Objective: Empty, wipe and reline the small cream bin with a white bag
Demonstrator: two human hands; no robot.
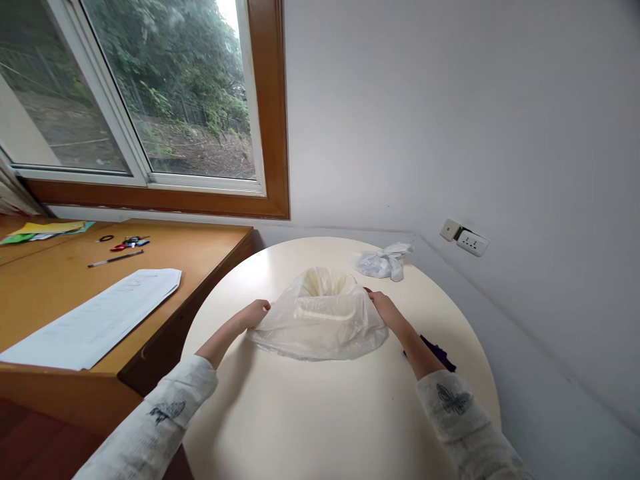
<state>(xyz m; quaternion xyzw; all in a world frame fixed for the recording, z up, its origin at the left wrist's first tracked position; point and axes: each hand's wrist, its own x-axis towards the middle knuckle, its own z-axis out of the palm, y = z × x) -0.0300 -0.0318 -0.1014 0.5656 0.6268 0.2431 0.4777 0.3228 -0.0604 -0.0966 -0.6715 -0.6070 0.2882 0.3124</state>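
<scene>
A thin, see-through white plastic bag [320, 340] is draped over a pale round container on the round table, its edge spreading outward in a skirt. The bag lines the opening, and a light curved part of the container shows faintly through the film; the rest is covered. My left hand [256, 315] is closed on the bag's left edge. On the opposite side, my right hand [384, 308] pinches the bag's right edge, with its fingertips partly hidden behind the plastic.
Behind the bag lies a knotted plastic bag [383, 261]. A dark purple item [437, 353] lies beside my right forearm on the round table [310, 420]. At left, a wooden desk [205, 243] holds papers [100, 320], a pen [116, 259] and keys [131, 243].
</scene>
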